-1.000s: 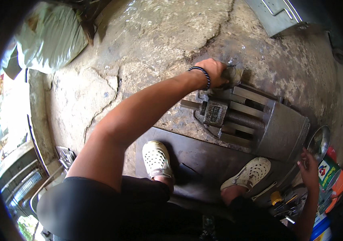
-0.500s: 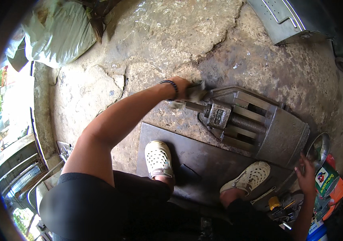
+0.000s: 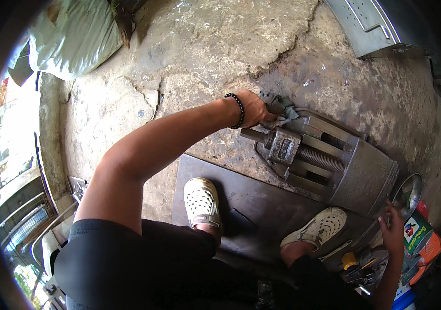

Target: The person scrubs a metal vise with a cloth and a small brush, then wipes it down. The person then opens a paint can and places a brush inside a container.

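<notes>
My left hand [image 3: 255,107], with a dark beaded bracelet at its wrist, is closed on a crumpled grey-green rag [image 3: 285,110]. The rag lies against the thin curved rim at the left end of a grey metal machine vise [image 3: 362,178]. The vise has a thick screw [image 3: 319,158], slotted rails and a square end block [image 3: 284,146]. By the vise's right end, my right hand [image 3: 393,227] is held with fingers apart, nothing visible in it. A round metal pan [image 3: 409,194] is just beyond its fingertips.
I stand on a dark metal plate [image 3: 262,196] in cream clogs. A perforated metal box [image 3: 370,28] stands far right, and a pale sack [image 3: 76,41] far left. Small tools, a yellow-capped item [image 3: 349,260] and an orange object [image 3: 427,256] crowd the lower right. The concrete floor [image 3: 215,41] is cracked.
My left hand has moved right with the rag, from beside the vise's left end onto its curved rim. The right hand has barely shifted.
</notes>
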Demonstrator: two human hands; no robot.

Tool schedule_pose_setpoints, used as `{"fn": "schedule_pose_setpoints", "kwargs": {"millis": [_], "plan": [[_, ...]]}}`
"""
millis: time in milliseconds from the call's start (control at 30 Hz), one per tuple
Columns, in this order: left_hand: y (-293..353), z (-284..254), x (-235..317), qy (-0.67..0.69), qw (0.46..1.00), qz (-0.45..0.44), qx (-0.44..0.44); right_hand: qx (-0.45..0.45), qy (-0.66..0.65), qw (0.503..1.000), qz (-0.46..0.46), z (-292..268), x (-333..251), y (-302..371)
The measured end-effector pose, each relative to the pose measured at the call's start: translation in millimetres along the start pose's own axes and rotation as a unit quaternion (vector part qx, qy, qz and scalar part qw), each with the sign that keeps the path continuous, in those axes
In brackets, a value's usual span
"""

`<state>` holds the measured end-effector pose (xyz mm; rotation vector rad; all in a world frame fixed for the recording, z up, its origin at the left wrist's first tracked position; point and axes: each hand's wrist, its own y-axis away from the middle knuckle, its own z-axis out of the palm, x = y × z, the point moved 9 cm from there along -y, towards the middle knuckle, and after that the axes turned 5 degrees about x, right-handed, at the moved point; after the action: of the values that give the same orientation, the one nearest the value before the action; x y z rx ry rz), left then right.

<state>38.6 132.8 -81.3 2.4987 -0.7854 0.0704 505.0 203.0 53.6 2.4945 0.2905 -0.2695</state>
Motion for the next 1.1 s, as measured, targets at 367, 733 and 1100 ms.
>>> {"fn": "schedule_pose_setpoints", "kwargs": {"millis": [367,733,1100], "plan": [[51,-11,-52,-0.019,0.999,-0.045,0.006,-0.014,0.012,0.999,-0.026,5,8,13],[-5,-8,-9,-0.03,0.998,-0.006,-0.048,0.031,0.032,0.995,-0.086,-5,-15,6],[36,-77,-92,0.025,0.971,-0.213,0.104,0.023,0.012,1.0,0.002,-18,23,7]]}}
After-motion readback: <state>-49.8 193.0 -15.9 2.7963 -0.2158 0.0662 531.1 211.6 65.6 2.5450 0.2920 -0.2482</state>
